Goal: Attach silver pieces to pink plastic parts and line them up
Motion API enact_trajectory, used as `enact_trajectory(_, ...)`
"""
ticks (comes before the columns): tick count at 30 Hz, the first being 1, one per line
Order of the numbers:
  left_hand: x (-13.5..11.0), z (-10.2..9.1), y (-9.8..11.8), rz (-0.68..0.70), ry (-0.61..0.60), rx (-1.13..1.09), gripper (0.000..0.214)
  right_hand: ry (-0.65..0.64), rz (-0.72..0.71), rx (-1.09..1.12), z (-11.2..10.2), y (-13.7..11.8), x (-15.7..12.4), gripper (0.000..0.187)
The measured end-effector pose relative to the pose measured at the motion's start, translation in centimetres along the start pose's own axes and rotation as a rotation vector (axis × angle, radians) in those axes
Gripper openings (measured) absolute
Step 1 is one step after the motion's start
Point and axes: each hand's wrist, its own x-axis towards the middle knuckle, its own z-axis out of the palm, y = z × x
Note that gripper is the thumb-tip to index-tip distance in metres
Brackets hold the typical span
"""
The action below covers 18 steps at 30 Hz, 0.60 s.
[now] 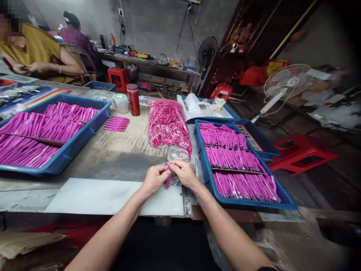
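Between my two hands, a narrow magenta handle-like piece (168, 180) points downward over the front of the table. My left hand (155, 178) pinches it from the left, fingers closed. My right hand (184, 173) is closed at its upper end, fingertips touching those of the left. Any small part between the fingertips is hidden. Just beyond the hands sits a clear box of small metal parts (177, 153). Behind that box slumps a clear plastic bag of pink pieces (169, 122). Under the hands lies a white board (113, 197).
Blue trays with rows of magenta pieces stand left (97, 126) and right (210, 184). A small row of magenta pieces (116, 123), a red tumbler (133, 101) and a lidded tub (121, 104) are farther back. A co-worker (42, 56) sits far left.
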Motion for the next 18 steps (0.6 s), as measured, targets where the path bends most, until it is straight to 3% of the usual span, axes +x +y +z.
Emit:
enact_trajectory(10, -0.05, 0.04, 0.28, -0.044, -0.018, -0.003, 0.026, -0.019, 0.045, 0.072, 0.07, 0.2, -0.06, 0.019)
enact_trajectory(18, -0.11, -0.2, 0.47, -0.024, -0.056, 0.02, 0.027, -0.056, 0.007, -0.026, -0.56, -0.17, -0.2, 0.019)
